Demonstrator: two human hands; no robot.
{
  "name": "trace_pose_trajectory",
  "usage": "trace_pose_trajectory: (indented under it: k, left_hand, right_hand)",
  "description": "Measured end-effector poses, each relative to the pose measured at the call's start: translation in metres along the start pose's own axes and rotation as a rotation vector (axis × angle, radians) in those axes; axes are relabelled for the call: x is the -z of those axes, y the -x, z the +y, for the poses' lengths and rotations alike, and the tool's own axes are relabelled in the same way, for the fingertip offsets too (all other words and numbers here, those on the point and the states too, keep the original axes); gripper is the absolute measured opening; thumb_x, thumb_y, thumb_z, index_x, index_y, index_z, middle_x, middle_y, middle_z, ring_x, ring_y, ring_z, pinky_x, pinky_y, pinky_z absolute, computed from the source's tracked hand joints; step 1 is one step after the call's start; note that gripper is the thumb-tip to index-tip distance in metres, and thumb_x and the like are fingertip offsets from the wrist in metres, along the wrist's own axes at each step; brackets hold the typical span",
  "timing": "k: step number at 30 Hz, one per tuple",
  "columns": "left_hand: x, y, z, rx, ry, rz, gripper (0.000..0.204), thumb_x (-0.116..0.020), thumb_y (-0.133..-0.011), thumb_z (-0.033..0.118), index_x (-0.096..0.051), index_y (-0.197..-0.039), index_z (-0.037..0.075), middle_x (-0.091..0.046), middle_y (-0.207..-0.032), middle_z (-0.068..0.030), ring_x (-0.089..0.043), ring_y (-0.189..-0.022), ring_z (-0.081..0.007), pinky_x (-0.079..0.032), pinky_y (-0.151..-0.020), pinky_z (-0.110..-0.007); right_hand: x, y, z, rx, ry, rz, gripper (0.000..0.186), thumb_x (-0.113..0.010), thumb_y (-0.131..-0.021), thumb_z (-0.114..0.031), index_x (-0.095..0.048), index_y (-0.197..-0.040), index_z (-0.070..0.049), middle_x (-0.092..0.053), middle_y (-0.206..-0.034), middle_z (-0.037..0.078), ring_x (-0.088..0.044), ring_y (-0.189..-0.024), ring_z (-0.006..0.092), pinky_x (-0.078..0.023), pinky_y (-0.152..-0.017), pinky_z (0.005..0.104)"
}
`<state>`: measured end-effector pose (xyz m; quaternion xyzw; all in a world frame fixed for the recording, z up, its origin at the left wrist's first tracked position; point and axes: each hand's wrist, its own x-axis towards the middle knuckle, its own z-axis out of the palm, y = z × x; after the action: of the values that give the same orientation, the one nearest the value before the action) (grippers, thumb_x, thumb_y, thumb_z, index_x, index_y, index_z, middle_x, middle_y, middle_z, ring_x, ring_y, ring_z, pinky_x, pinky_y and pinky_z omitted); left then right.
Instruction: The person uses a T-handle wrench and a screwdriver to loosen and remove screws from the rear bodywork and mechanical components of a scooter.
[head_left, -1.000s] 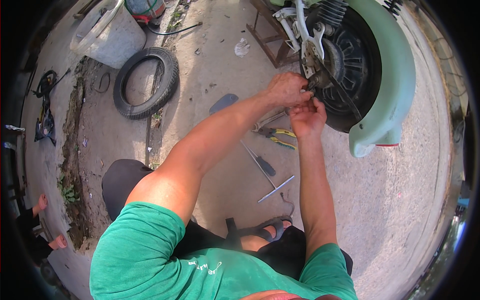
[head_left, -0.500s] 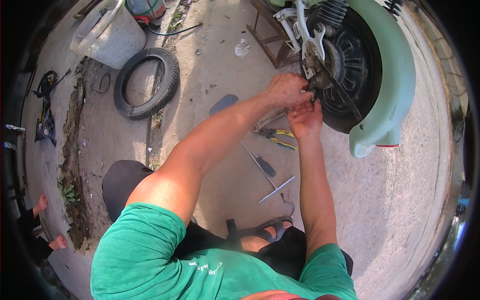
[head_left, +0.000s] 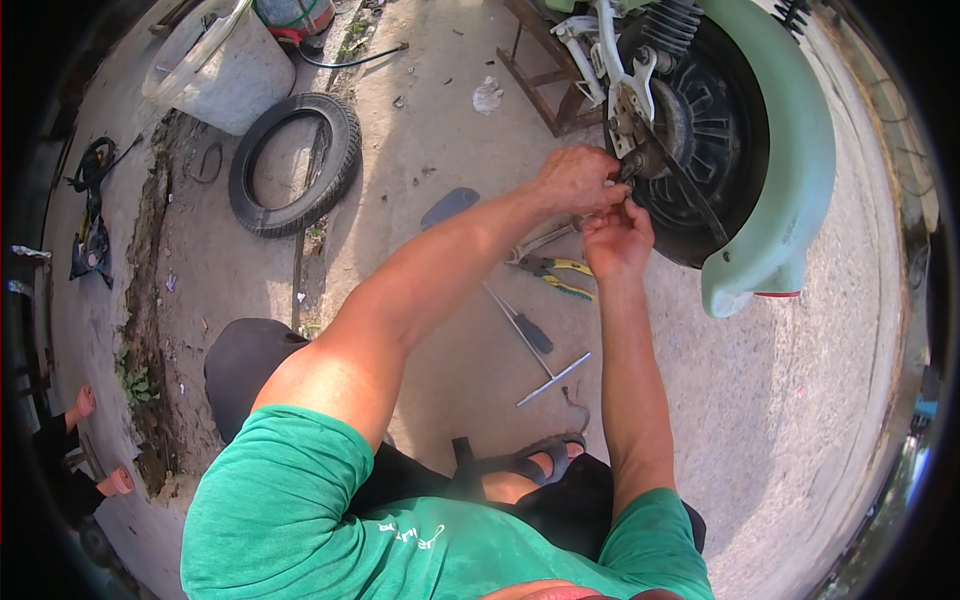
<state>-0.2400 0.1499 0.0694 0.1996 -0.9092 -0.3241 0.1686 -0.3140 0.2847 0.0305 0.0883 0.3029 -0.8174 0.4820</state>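
My left hand [head_left: 580,181] reaches in to the near side of a scooter wheel [head_left: 702,125], its fingers closed in a pinch beside the hub. Just below it, my right hand [head_left: 617,243] is palm up, with thumb and fingertips pinched together. Between the two sets of fingertips is something small, too hidden to name. A flat metal bar [head_left: 688,190] slants across the black wheel from the axle area. The pale green fender [head_left: 800,160] curves round the tyre. Pliers with yellow-and-black handles [head_left: 565,274] lie on the ground beneath my hands.
Below the pliers lie a T-handle wrench [head_left: 553,379] and a dark-handled screwdriver [head_left: 533,333]. A loose tyre [head_left: 345,150] and a white bucket [head_left: 225,85] are at left. A brown metal stand [head_left: 545,75] is by the wheel. Another person's hands [head_left: 120,482] show at the left edge.
My right hand has shifted slightly right and its fingers have curled in more towards the left fingertips. The left hand stays almost where it was at the hub.
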Motion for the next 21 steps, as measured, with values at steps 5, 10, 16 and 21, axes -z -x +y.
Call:
trace_pose_trajectory:
  k: [5,10,16,21]
  left_hand:
    - [-0.001,0.001,-0.005,-0.016,0.006,0.013,0.041,-0.069,-0.083,0.042,-0.074,-0.090,0.003,-0.071,-0.093,-0.0196,-0.069,-0.093,-0.0399,-0.055,-0.082,-0.051]
    - [-0.002,0.000,-0.003,-0.019,0.013,0.013,0.040,-0.069,-0.083,0.042,-0.074,-0.089,0.002,-0.071,-0.092,-0.0195,-0.069,-0.093,-0.0399,-0.055,-0.081,-0.051]
    - [0.000,-0.001,-0.003,-0.033,0.006,0.002,0.041,-0.068,-0.083,0.042,-0.074,-0.089,0.002,-0.071,-0.092,-0.0194,-0.069,-0.092,-0.0402,-0.056,-0.080,-0.051]
    - [0.000,0.000,-0.002,-0.031,0.002,0.011,0.042,-0.068,-0.082,0.043,-0.074,-0.089,0.002,-0.071,-0.092,-0.0195,-0.069,-0.093,-0.0402,-0.056,-0.081,-0.051]
  right_hand:
    - [-0.005,0.004,0.000,-0.098,-0.016,0.064,0.025,-0.061,-0.098,-0.036,-0.067,-0.103,-0.012,-0.067,-0.095,-0.003,-0.059,-0.084,0.0129,-0.044,-0.071,0.0297]
    - [0.004,-0.006,-0.002,-0.013,0.014,0.026,0.039,-0.055,-0.101,-0.050,-0.066,-0.103,-0.013,-0.066,-0.097,-0.002,-0.059,-0.089,0.0134,-0.043,-0.071,0.0308]
    - [0.002,0.000,-0.001,-0.090,-0.030,0.024,0.024,-0.061,-0.097,-0.035,-0.068,-0.104,-0.014,-0.069,-0.100,-0.004,-0.060,-0.089,0.0121,-0.043,-0.071,0.0300]
    - [0.001,-0.002,0.001,0.000,0.021,-0.012,0.029,-0.059,-0.099,-0.041,-0.067,-0.103,-0.014,-0.068,-0.102,-0.004,-0.059,-0.091,0.0127,-0.043,-0.071,0.0316]
